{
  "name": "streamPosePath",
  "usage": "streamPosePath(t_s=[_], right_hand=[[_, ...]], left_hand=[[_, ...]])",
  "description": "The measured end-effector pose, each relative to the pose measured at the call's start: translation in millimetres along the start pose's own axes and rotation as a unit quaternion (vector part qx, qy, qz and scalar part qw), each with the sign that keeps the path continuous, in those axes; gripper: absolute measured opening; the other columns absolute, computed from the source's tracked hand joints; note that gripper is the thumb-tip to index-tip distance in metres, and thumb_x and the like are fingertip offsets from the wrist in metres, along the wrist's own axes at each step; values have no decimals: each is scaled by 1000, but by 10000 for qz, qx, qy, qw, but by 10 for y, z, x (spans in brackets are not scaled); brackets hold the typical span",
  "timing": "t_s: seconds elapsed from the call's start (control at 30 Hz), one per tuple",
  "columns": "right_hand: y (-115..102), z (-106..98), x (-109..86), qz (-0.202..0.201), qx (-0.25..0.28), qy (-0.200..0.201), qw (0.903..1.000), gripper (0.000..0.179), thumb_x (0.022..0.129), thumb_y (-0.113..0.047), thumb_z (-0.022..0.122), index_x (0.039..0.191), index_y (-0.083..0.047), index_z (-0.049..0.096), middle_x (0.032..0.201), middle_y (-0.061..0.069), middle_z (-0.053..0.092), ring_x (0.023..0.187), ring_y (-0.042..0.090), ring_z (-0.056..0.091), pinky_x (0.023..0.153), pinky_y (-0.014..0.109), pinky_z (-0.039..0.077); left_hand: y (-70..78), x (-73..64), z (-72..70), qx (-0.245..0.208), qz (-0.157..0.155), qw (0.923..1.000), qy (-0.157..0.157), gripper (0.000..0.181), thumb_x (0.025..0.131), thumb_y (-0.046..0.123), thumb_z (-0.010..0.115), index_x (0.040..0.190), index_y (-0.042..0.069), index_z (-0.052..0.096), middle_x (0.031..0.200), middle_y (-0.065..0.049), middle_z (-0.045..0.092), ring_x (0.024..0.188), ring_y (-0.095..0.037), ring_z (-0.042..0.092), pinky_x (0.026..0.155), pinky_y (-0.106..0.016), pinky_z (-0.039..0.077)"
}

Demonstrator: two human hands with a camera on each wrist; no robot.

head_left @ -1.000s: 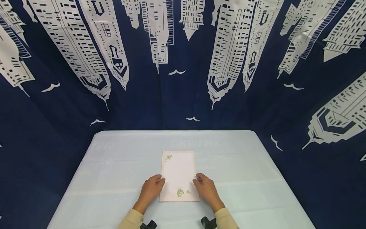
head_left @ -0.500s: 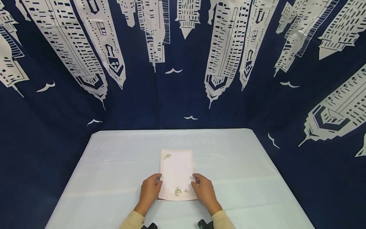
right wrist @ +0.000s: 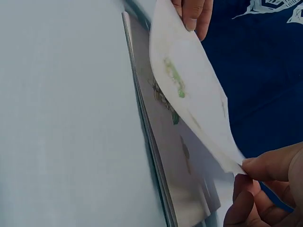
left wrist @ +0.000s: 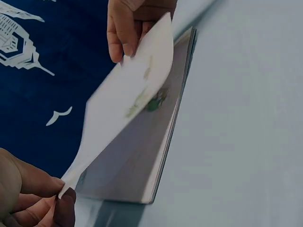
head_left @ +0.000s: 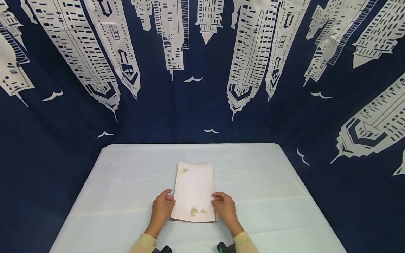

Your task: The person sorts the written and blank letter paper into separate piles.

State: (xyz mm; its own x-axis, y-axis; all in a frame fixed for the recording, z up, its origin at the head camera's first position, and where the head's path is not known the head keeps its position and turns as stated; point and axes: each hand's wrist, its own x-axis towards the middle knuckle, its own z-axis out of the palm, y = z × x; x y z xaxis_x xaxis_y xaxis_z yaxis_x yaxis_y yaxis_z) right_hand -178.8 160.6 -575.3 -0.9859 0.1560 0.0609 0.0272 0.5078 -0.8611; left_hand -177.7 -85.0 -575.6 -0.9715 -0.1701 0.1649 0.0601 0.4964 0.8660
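A pale pink sheet of paper with small green flower prints is raised off a stack of similar sheets. My left hand pinches its left edge between thumb and fingers. On the opposite edge, my right hand pinches the paper the same way. Both wrist views show the lifted sheet bowed and tilted, with a gap between it and the stack. The top of the stack bears a matching flower print. From the head view, the sheet covers most of the stack, whose lower right corner peeks out.
A white-covered table lies under the stack. Dark blue cloth with white buildings and birds hangs behind and around it. Black devices sit at both wrists, by the beige sleeves.
The top sheet has come up off the stack and shifted slightly left, held by both hands. The left hand has moved a little left; the stack's edge now shows below the sheet.
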Motion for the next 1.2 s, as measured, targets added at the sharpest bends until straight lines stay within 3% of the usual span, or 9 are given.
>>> streamPosePath(t_s=[0.17, 0.3, 0.6, 0.73, 0.97, 1.2], right_hand=[[-98, 88, 25, 39, 177, -28, 9998, 29, 82, 1, 75, 110, 0, 68, 82, 2, 66, 73, 15, 62, 63, 30, 52], [-220, 285, 18, 34, 340, -350, 9988, 40, 82, 0, 75, 121, 3, 64, 80, 1, 66, 70, 14, 60, 62, 31, 51], [-530, 732, 80, -127, 416, -756, 9962, 33, 84, -4, 76, 116, 2, 69, 78, -3, 64, 67, 10, 59, 62, 27, 50], [-645, 955, 87, -328, 475, -863, 9946, 32, 83, -2, 75, 114, 1, 70, 77, -4, 65, 65, 7, 59, 60, 24, 49], [-766, 1245, 76, -709, 259, -1008, 9920, 27, 82, 0, 74, 110, 2, 71, 75, -7, 64, 64, 3, 56, 62, 22, 50], [-756, 1371, 54, -721, 23, -1147, 9908, 24, 80, 0, 75, 103, 2, 71, 67, -10, 57, 56, 3, 50, 55, 21, 46]], left_hand=[[-11, 30, -172, 148, -174, 9997, 43, 29, 81, -5, 73, 109, -11, 71, 79, -7, 70, 66, -16, 62, 58, -31, 51], [-92, 23, -427, 295, -474, 9984, -23, 28, 83, -4, 70, 110, -9, 71, 81, -5, 69, 67, -15, 62, 56, -28, 49], [-295, 174, -975, 629, -620, 9960, -91, 28, 89, 1, 67, 115, -8, 71, 87, -9, 70, 77, -21, 64, 62, -31, 49], [-406, 193, -1153, 836, -915, 9923, -58, 30, 90, 2, 66, 117, -9, 69, 89, -10, 69, 77, -22, 62, 61, -31, 48], [-580, 188, -1304, 1097, -1320, 9852, 9, 31, 91, 1, 65, 120, -11, 66, 89, -12, 68, 77, -23, 60, 62, -31, 47], [-685, 169, -1363, 1320, -1231, 9835, 133, 27, 89, -3, 64, 114, -14, 67, 86, -15, 70, 76, -27, 64, 64, -37, 51]])
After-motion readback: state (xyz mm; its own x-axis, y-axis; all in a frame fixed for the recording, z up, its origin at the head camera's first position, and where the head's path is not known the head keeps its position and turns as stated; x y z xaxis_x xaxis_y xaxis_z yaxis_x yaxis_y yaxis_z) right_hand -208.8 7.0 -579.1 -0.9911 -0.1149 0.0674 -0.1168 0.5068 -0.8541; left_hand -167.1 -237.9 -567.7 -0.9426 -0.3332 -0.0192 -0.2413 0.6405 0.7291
